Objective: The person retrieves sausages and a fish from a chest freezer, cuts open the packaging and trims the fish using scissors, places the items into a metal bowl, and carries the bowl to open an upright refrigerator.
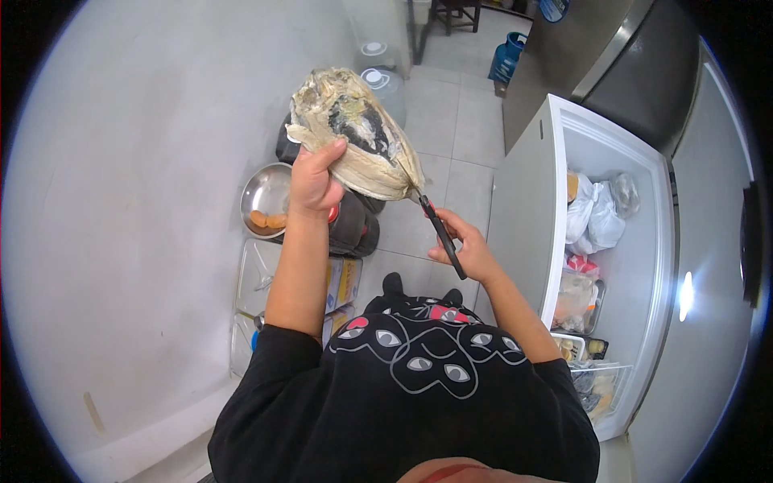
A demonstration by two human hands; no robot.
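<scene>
Above a grey tiled floor, at the far middle of the scene, my left hand (316,175) is clamped on the near left edge of what looks like a large dried fish (354,137), thumb on top. The fish is pale tan, rough and tilted, with a dark patch in its middle. To the right and nearer, my right hand (467,249) is closed around a black-handled tool (443,235), its thin blade reaching the fish's narrow near end; I cannot tell if the blade is on or under it. My hands are well apart. On the left, below my left hand, a round metal bowl (259,193) has orange pieces (267,220) in it. On the right, an open white freezer (555,233) has plastic bags (600,217) inside. At the far right stands a blue gas bottle (507,58).
</scene>
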